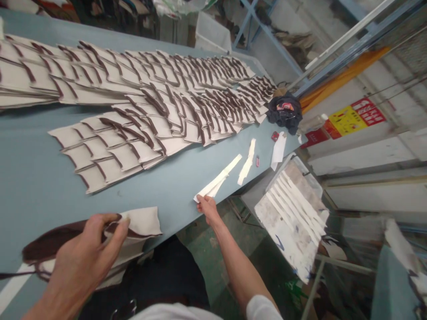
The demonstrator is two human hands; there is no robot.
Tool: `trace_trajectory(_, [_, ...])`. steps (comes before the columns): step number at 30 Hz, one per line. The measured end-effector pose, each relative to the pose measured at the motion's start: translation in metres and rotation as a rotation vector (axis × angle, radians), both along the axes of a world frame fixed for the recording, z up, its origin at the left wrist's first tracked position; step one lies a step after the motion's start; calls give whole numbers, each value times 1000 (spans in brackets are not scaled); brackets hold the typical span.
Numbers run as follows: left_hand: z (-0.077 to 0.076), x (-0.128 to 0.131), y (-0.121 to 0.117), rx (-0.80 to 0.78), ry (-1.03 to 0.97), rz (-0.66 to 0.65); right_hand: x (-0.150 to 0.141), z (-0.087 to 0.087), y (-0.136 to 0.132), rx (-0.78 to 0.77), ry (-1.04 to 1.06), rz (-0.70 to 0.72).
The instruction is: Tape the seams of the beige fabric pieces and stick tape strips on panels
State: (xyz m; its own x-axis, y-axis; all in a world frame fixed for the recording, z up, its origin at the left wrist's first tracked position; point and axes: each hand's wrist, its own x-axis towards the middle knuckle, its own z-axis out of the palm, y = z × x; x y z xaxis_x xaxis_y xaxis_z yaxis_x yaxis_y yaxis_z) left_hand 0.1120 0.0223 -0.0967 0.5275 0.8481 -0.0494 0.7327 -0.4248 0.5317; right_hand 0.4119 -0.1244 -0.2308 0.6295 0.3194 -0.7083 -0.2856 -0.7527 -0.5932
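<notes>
My left hand (pixel 88 255) rests on a small stack of cream pieces with dark brown edging (pixel 140 224) at the near edge of the blue table (pixel 33 182), fingers curled over the top piece. My right hand (pixel 207 208) pinches the near end of long white paper strips (pixel 220 178) lying at the table's right edge. A second white strip (pixel 247 161) lies just beyond.
Long overlapping rows of the same cream and brown pieces (pixel 160 102) cover the table's far side. A dark cloth bundle (pixel 284 112) sits at the far right corner. A board holding several white strips (pixel 293 213) stands right of the table. Shelving and a white bin (pixel 213 33) lie behind.
</notes>
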Motion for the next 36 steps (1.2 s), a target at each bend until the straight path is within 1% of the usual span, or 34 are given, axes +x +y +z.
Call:
trace_trajectory(3, [4, 7, 7, -63, 83, -65, -24, 2, 10, 43, 90, -5])
trace_trajectory(7, [6, 19, 16, -279, 152, -221, -49, 5, 25, 86, 167, 7])
trace_trajectory(10, [0, 28, 22, -412, 204, -289, -59, 7, 33, 89, 186, 23])
trace_trajectory(15, [-13, 37, 27, -469, 216, -336, -69, 11, 39, 77, 214, 76])
trace_trajectory(17, [-18, 41, 28, -527, 215, -348, -74, 11, 42, 77, 226, 96])
trace_trajectory(20, [-26, 48, 30, -599, 195, -348, -83, 8, 47, 83, 228, 106])
trace_trajectory(25, [-46, 54, 28, -658, 204, -328, -95, 3, 50, 111, 215, 86])
trace_trajectory(28, [-57, 57, 23, -724, 160, -299, -97, 4, 43, 148, 223, 63])
trace_trajectory(31, [-68, 63, 17, -831, 77, -248, -97, 7, 33, 196, 234, 37])
trace_trajectory(36, [-85, 81, 11, -999, -44, -147, -97, 9, 20, 247, 256, 30])
